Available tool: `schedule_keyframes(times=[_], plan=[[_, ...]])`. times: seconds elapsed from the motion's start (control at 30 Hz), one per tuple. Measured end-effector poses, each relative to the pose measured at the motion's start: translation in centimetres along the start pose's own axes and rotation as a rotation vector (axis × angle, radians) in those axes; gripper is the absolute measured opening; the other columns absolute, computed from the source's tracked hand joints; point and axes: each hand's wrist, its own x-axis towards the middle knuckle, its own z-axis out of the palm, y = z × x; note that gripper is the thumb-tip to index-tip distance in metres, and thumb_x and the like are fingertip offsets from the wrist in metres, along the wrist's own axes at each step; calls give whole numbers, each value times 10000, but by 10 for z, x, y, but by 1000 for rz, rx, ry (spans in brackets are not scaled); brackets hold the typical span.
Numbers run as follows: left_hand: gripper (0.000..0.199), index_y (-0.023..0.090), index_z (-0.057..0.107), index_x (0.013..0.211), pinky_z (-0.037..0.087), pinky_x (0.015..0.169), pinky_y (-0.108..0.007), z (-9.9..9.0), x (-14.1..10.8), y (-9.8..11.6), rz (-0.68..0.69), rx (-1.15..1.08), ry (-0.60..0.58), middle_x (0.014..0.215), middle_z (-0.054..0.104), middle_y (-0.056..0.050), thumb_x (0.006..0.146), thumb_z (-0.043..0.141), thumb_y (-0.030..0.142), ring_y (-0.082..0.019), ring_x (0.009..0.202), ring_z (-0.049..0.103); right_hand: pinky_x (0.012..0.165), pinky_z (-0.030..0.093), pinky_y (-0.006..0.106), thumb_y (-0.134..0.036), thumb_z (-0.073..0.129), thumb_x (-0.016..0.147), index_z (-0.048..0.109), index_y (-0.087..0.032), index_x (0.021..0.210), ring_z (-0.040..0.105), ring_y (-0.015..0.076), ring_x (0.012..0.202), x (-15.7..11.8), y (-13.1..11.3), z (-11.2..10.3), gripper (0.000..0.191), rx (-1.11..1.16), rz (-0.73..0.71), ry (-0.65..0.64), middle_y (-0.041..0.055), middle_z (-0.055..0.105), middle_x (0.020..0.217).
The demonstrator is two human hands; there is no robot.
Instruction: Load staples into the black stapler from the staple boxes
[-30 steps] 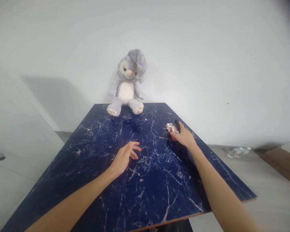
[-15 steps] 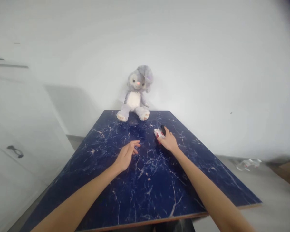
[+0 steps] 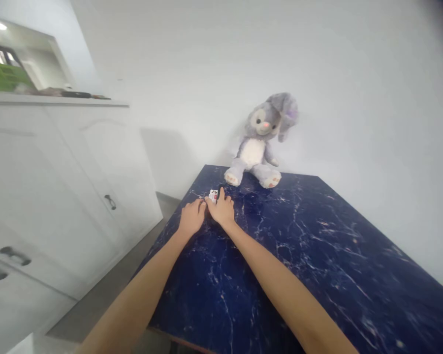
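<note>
My right hand (image 3: pixel 222 211) is closed around a small white-and-red box (image 3: pixel 213 195), perhaps a card pack, on the table's left side. Its thumb lies along the near edge. Under the outstretched index finger shows a dark object (image 3: pixel 219 191), mostly covered, whose kind I cannot make out. Close by on the left, my left hand (image 3: pixel 192 216) has its fingers loosely bent and its thumb apart. Its fingertips reach close to the box's near left corner; whether they touch it is unclear.
A grey plush rabbit (image 3: pixel 254 152) sits at the back of the blue marbled table (image 3: pixel 317 275), against the white wall. Left of the table stand white cabinets (image 3: pixel 77 196) with dark handles, with a gap of floor between. Small items lie on the cabinet top.
My view has turned left. My right hand has carried the box and dark object leftward across the table. My left hand has moved to the left too, now close beside them.
</note>
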Motion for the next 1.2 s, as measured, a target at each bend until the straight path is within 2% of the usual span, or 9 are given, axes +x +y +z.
schedule_keyframes(times=[0.1, 0.2, 0.37, 0.47, 0.53, 0.77, 0.9, 1.03, 1.2], plan=[[398, 179, 593, 1284, 469, 980, -421, 5, 0, -3, -70, 15, 4, 1214, 704, -127, 1023, 368, 379, -282, 1082, 654, 1062, 369, 509, -497, 347, 993, 303, -82, 1535, 541, 367, 1240, 3, -1, 15, 684, 139, -46, 15, 269, 549, 1333], [397, 181, 575, 1308, 467, 989, -429, 7, 1, -6, -99, 23, -3, 1202, 703, -125, 981, 479, 384, -297, 1095, 644, 1068, 407, 454, -349, 362, 976, 365, -95, 1494, 568, 314, 1233, 10, 17, 20, 577, 254, -64, 56, 211, 581, 1343], [498, 186, 530, 1402, 436, 1060, -455, 11, 2, -12, 12, 10, 56, 1309, 635, -137, 913, 579, 266, -306, 1195, 586, 1114, 400, 399, -156, 447, 851, 353, -108, 1500, 551, 260, 1280, 38, 43, 15, 658, 270, -57, 61, 148, 573, 1395], [465, 229, 580, 1376, 412, 1102, -449, 13, 4, -17, 125, -13, 51, 1380, 593, -105, 916, 541, 177, -275, 1245, 556, 1117, 401, 405, -139, 518, 810, 360, -174, 1513, 560, 260, 1275, 57, 49, 9, 722, 202, -170, -39, 106, 603, 1372], [422, 234, 617, 1342, 403, 1116, -455, 15, 5, -19, 132, -29, 41, 1404, 581, -101, 927, 545, 204, -273, 1263, 548, 1081, 436, 415, -148, 541, 807, 427, -195, 1474, 607, 269, 1206, 64, 51, 6, 678, 172, -205, -96, 92, 661, 1281], [434, 214, 653, 1272, 397, 1126, -484, 15, 7, -19, 87, -35, 83, 1410, 571, -124, 867, 678, 367, -296, 1292, 537, 1025, 467, 376, -164, 589, 792, 593, -187, 1296, 641, 262, 1101, 63, 55, 6, 504, 197, -233, -51, 85, 717, 1124], [243, 240, 716, 1091, 408, 1116, -487, 10, 6, -18, 122, 9, 135, 1386, 587, -83, 864, 680, 319, -295, 1283, 528, 962, 500, 341, -179, 633, 775, 652, -203, 1194, 677, 231, 999, 67, 57, 6, 420, 232, -251, -63, 60, 735, 1054], [202, 251, 739, 1051, 421, 1109, -488, 6, 5, -18, 190, 71, 147, 1386, 591, -70, 867, 669, 297, -304, 1248, 535, 926, 511, 272, -156, 624, 780, 650, -219, 1187, 701, 175, 948, 73, 71, 2, 413, 290, -179, -60, 22, 751, 1020], [250, 227, 734, 1106, 428, 1110, -492, 9, -4, -7, 218, 157, 180, 1391, 594, -79, 897, 604, 272, -319, 1265, 518, 1008, 474, 309, -147, 378, 916, 593, -159, 1248, 679, 176, 1068, 74, 84, -3, 396, 319, 40, 111, 104, 721, 1159]])
